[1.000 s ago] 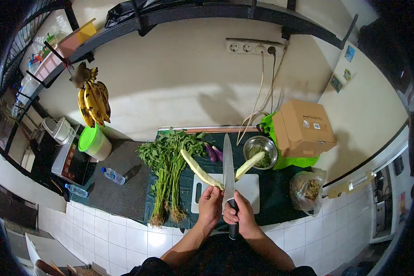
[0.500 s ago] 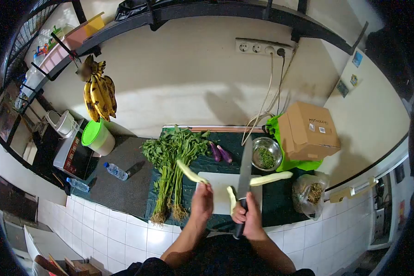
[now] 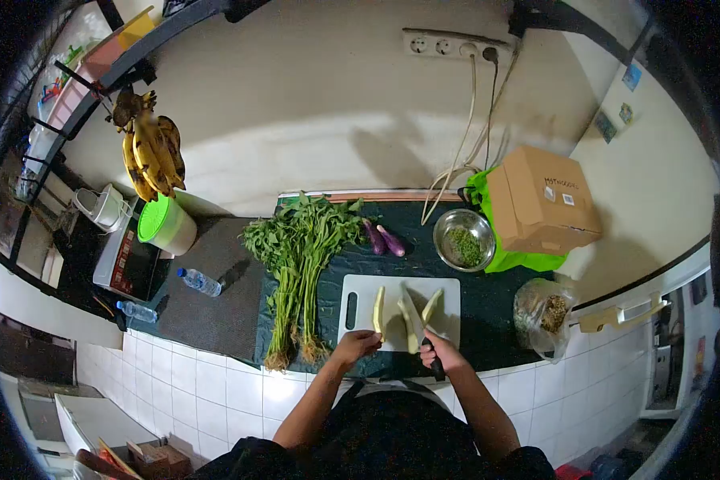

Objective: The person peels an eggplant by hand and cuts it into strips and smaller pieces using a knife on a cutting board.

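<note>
The left hand [image 3: 356, 348] pinches the near end of a long pale piece [image 3: 378, 310] with its fingers close together. That piece is over the left part of a white cutting board [image 3: 450, 332], pointing away from the person. The right hand [image 3: 446, 353] is closed around the black handle of a big knife [image 3: 412, 307]. The knife's shiny blade points away and a bit to the left, and it crosses over a middle pale piece [image 3: 412, 339]. I cannot tell if the blade touches that piece. A third pale piece [image 3: 433, 303] is just to the right of the blade, also over the board. The board sits on a dark green cloth [image 3: 488, 324]. To the left of the board is a big bunch of leafy greens [image 3: 300, 276], with its leaves at the far side and its roots near the person. Behind the board, two purple eggplants [image 3: 391, 242] lie side by side. A round metal bowl [image 3: 443, 226] with little green bits [image 3: 463, 246] in it is behind the board on the right. A clear plastic bag [image 3: 538, 298] with brown stuff inside is to the right, near the cloth's edge. A brown box [image 3: 540, 200] is behind that bag.
</note>
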`<state>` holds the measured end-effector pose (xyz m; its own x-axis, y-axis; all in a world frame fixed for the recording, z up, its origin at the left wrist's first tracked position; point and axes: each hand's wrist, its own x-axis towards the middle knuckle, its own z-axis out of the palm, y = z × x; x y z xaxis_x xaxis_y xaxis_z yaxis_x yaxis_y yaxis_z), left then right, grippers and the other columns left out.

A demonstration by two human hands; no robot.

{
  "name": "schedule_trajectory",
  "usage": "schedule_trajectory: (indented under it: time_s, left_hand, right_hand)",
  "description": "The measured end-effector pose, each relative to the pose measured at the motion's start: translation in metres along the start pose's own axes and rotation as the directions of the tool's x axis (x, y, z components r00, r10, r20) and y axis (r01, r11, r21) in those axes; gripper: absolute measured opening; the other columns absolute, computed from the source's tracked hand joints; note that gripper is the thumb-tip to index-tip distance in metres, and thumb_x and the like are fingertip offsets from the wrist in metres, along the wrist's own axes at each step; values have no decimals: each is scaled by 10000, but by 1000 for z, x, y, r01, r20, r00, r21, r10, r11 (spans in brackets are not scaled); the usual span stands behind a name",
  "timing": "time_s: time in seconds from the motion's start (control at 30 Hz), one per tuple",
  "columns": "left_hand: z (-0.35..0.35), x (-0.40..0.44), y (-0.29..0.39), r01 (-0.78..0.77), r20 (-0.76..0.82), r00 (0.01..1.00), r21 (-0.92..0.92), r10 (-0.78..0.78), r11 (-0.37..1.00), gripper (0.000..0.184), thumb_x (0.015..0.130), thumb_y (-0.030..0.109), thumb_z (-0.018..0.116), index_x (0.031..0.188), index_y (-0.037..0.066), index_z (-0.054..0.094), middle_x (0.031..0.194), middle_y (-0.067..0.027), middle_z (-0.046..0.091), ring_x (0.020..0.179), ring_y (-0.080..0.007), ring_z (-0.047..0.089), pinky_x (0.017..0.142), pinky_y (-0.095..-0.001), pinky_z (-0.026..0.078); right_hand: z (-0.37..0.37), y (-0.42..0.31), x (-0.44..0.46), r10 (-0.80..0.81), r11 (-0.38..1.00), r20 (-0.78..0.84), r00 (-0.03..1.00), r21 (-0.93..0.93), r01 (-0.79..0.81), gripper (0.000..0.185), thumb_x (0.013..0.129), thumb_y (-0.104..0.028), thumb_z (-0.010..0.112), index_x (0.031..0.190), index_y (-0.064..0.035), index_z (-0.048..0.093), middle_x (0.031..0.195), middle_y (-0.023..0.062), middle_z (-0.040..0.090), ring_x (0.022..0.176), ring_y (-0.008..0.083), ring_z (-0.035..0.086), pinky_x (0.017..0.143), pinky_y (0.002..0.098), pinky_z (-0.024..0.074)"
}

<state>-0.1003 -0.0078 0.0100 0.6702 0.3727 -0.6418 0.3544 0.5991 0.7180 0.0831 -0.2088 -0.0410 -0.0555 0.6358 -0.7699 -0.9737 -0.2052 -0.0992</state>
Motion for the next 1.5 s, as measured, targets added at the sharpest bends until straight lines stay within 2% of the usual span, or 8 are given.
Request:
schedule_trajectory:
  time_s: [0.37,0.43,0.97,1.17,1.23,1.3,1.43,1.5]
  left_hand:
    - [-28,72,-45,49,-56,998,655,-16,754,417,848,412,737,907,-1,752,767,-105,723,705,-212,694,666,-357,560]
    - [-38,77,-50,-72,-39,954,932,297,354,477,813,508,705,922,47,759,820,-170,727,754,-344,709,716,-448,556]
    - [-5,109,-44,-171,-31,787,949,617,266,381,760,229,764,1047,5,651,902,-183,720,856,-359,697,789,-454,551]
    - [-6,100,-40,-114,-126,928,800,351,589,395,808,162,718,1163,28,609,1024,-140,691,914,-310,677,770,-411,540]
    - [-21,99,-48,-9,97,995,-156,24,988,341,863,137,696,1182,58,604,1053,-63,679,911,-214,656,799,-358,523]
    - [-13,81,-33,5,111,994,-211,19,977,324,902,122,671,1214,88,590,1078,-19,650,906,-165,625,820,-328,505]
    - [-13,64,-21,-225,46,974,186,221,956,303,895,155,690,1177,65,625,1043,-70,697,910,-187,667,783,-330,528]
    - [-7,56,-16,-238,-82,908,705,410,668,314,859,150,714,1141,31,640,1020,-139,711,919,-217,700,764,-341,546]
  right_hand:
    - [2,1,-38,-56,986,210,976,-140,87,216,993,-385,565,953,-195,470,634,-34,444,473,60,361,435,231,271]
    - [26,7,-73,-286,896,38,957,-342,282,198,993,-353,568,1000,-169,494,626,-23,447,474,62,361,436,242,287]
    - [-38,52,-81,-545,478,-9,839,-824,302,231,940,-236,636,973,-12,592,715,59,610,552,127,552,497,285,458]
    - [-70,65,-49,-667,124,103,738,-961,247,307,938,-259,625,1018,35,592,760,97,657,610,158,622,556,333,503]
    - [-81,73,-39,-713,21,161,682,-968,250,310,939,-268,618,1022,29,593,772,102,666,633,175,642,585,345,515]
    - [-81,74,-36,-729,-35,192,657,-969,244,313,941,-275,612,1027,26,594,783,106,673,649,188,653,606,353,523]
    - [-69,78,-38,-670,-31,113,734,-992,124,338,961,-296,562,1089,16,579,858,164,687,719,259,671,693,408,534]
    - [-45,81,-47,-661,-29,97,744,-994,104,362,966,-313,542,1107,20,570,882,197,689,759,303,680,726,444,535]
